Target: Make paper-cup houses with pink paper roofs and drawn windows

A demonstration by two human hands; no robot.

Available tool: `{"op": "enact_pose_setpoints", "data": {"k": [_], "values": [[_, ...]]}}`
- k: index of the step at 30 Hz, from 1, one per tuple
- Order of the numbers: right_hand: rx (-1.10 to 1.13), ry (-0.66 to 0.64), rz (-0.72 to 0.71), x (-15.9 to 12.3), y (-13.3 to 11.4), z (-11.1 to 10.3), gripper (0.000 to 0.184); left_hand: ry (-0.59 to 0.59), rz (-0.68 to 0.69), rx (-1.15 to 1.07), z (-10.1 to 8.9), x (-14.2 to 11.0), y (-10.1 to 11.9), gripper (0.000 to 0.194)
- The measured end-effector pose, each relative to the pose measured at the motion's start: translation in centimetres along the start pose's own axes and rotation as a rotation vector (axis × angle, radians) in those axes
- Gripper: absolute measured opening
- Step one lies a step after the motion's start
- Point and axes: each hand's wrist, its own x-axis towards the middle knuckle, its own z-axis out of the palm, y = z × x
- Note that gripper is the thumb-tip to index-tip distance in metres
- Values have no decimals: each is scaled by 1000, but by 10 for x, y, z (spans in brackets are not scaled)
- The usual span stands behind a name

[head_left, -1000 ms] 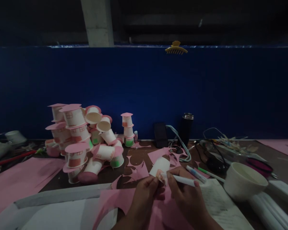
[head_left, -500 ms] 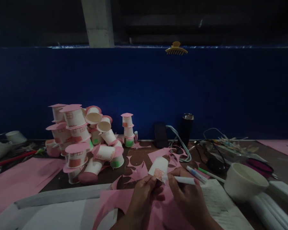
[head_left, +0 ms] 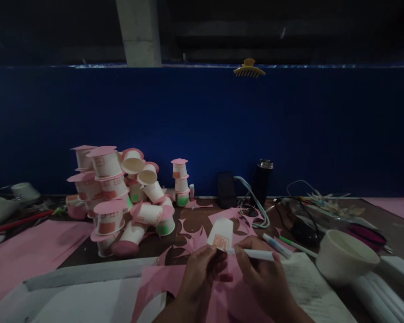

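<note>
A: What state do we record for the hands?

B: We record the left hand (head_left: 199, 271) as closed, fingers and thumb pinching the near end of a small white paper cup with an orange drawing (head_left: 224, 229). Our right hand (head_left: 265, 269) is closed around a white pen with a slender barrel (head_left: 260, 254).

A: Where do we locate the cup and the pen tip?

B: We locate the cup tilted between our hands, above torn pink paper (head_left: 230, 298). The tip points left, beside the drawing; we cannot tell whether it touches.

A: Which items do we list on the dark brown counter (head_left: 82, 252)?

B: To the left, we list a pile of white paper cups with pink paper discs (head_left: 109, 193). Right of the pile stands a narrow three-cup tower with a pink top (head_left: 181, 185). Further right, we list a black rectangular phone-like device (head_left: 226, 190) and a black cylindrical bottle with a metallic rim (head_left: 263, 185). Right of our right hand, we list a large off-white round cup (head_left: 345, 260).
</note>
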Motion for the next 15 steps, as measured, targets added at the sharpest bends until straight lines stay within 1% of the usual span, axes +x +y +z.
{"op": "enact_pose_setpoints", "data": {"k": [2,6,8,12,15], "values": [[16,-5,-2,-1,2,0,25,-10,3,-2,-1,0,0,26],[132,-58,149,0,-2,-1,26,-25,14,15,0,-1,1,28],[183,-70,200,1,-5,-2,28,-26,19,27,0,-1,1,28],[216,-33,228,2,-6,-2,29,-35,28,41,0,0,0,32],[227,-63,211,2,-5,-3,31,-66,40,44,-1,0,0,30]]}}
